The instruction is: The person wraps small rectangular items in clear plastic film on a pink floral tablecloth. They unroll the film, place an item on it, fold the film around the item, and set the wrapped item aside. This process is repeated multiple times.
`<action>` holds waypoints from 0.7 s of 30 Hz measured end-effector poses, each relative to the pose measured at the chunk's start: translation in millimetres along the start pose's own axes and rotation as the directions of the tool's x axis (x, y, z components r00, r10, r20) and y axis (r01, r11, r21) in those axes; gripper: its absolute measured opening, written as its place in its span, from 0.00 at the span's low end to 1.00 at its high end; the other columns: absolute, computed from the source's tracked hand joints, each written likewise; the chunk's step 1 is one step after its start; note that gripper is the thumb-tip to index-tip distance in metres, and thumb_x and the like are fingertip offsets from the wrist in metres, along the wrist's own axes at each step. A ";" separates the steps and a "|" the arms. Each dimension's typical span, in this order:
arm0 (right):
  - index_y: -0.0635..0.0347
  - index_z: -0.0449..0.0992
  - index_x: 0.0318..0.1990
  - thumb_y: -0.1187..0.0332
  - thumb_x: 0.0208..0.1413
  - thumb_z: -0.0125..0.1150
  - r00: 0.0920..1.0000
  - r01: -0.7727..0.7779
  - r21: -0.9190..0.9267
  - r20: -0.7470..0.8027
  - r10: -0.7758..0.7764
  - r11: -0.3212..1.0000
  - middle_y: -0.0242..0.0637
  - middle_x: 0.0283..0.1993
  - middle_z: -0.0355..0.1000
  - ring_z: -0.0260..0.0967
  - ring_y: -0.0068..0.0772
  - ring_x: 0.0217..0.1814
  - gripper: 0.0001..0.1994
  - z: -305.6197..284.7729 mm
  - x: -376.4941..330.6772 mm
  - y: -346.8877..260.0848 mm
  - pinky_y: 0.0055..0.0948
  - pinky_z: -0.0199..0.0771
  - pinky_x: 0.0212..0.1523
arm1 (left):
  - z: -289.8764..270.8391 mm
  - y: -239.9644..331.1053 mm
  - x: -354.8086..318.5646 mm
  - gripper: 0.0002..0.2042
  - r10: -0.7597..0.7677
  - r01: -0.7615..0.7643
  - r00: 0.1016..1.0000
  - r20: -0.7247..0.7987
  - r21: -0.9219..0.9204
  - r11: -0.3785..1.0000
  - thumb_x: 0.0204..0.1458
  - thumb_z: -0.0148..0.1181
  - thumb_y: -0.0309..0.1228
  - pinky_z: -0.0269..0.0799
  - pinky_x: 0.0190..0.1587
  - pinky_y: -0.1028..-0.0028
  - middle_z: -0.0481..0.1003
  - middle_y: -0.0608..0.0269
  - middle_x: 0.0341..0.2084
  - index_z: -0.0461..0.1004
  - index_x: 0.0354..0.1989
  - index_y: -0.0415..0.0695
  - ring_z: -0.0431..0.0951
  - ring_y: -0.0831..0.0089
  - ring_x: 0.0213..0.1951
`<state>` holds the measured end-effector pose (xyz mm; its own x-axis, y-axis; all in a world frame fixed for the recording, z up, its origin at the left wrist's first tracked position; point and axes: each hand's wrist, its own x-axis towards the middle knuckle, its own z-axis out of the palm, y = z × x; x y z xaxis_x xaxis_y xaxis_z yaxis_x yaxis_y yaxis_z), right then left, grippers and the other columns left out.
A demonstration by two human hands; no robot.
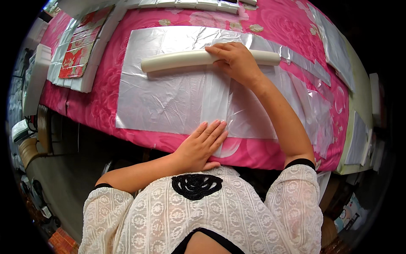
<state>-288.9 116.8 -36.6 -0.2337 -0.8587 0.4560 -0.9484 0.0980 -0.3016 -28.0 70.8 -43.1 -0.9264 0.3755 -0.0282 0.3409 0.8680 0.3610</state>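
Note:
A clear plastic sheet [156,101] lies spread on the pink floral tablecloth, with a paler folded plastic strip [215,99] running across it from far to near. Over the far part of the sheet rests a long white tube or roll [173,60], lying crosswise. My right hand [237,61] is wrapped over the roll near its middle, thumb toward the near side. Flat on the near end of the strip, at the table's front edge, is my left hand [203,142], fingers stretched out and pointing away from me.
Stacked white packs [86,78] stand at the left, topped by a red patterned piece [82,46]. More white stacks [190,4] line the far edge. Loose plastic pieces [315,110] and flat plastic bags [334,46] lie at the right. A chair [31,148] stands beyond the left edge.

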 end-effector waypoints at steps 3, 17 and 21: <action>0.48 0.74 0.49 0.69 0.45 0.63 1.000 -0.013 -0.032 -0.010 0.013 0.999 0.30 0.49 0.72 0.67 0.38 0.50 0.20 6.8 24.3 26.0 0.34 0.63 0.54 | -0.9 -2.3 -0.9 0.40 0.023 -0.023 1.000 0.010 -0.027 0.999 0.49 0.48 0.55 0.37 0.66 0.57 0.47 0.46 0.65 0.52 0.62 0.34 0.43 0.55 0.67; 0.61 0.69 0.51 0.82 0.36 0.53 0.946 -0.061 0.340 0.321 -0.055 0.939 0.43 0.54 0.66 0.62 0.46 0.57 0.27 -30.4 -78.6 -76.4 0.38 0.63 0.57 | 4.4 -28.8 -21.9 0.14 0.277 -0.298 0.896 -0.347 -0.007 0.954 0.44 0.61 0.31 0.67 0.54 0.63 0.72 0.60 0.44 0.73 0.40 0.42 0.73 0.67 0.47; 0.62 0.68 0.52 0.82 0.35 0.53 0.950 -0.031 0.277 0.308 -0.058 0.960 0.43 0.55 0.65 0.61 0.46 0.58 0.28 -29.1 -89.4 -84.7 0.38 0.63 0.57 | -4.5 -30.5 -18.4 0.11 0.206 -0.286 0.881 -0.426 -0.132 0.949 0.42 0.63 0.29 0.70 0.51 0.64 0.75 0.61 0.40 0.74 0.35 0.42 0.76 0.66 0.43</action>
<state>-194.0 199.9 -27.4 -0.1012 -0.9760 0.1930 -0.8444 -0.0183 -0.5355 -22.0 35.9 -49.4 -0.8141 0.3709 0.4468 0.5671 0.6735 0.4742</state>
